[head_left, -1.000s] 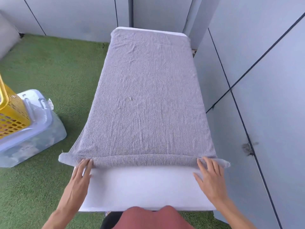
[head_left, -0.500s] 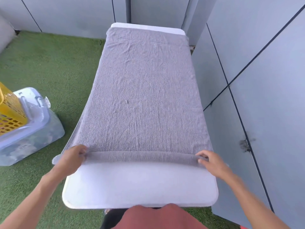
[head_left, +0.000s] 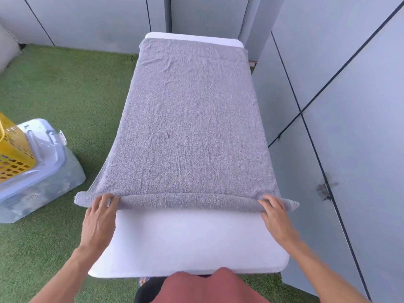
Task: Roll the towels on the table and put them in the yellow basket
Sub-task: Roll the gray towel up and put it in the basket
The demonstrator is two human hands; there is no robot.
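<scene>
A grey towel [head_left: 188,119] lies spread lengthwise over the white table [head_left: 188,243]. Its near end is wound into a thin roll [head_left: 188,200] running across the table's width. My left hand [head_left: 99,217] rests on the roll's left end with straight fingers laid over it. My right hand [head_left: 276,212] presses the right end the same way. Both ends of the roll stick out past the table's sides. At the far left edge stands the yellow basket [head_left: 12,152], only partly in view.
The basket sits on a clear plastic storage bin with a white lid [head_left: 41,169] on the green artificial grass [head_left: 65,88]. Grey wall panels [head_left: 341,106] run close along the table's right side and behind it.
The roll has grown thicker and moved farther up the table. My hands went from curled round its ends to lying flat on top, fingers stretched forward.
</scene>
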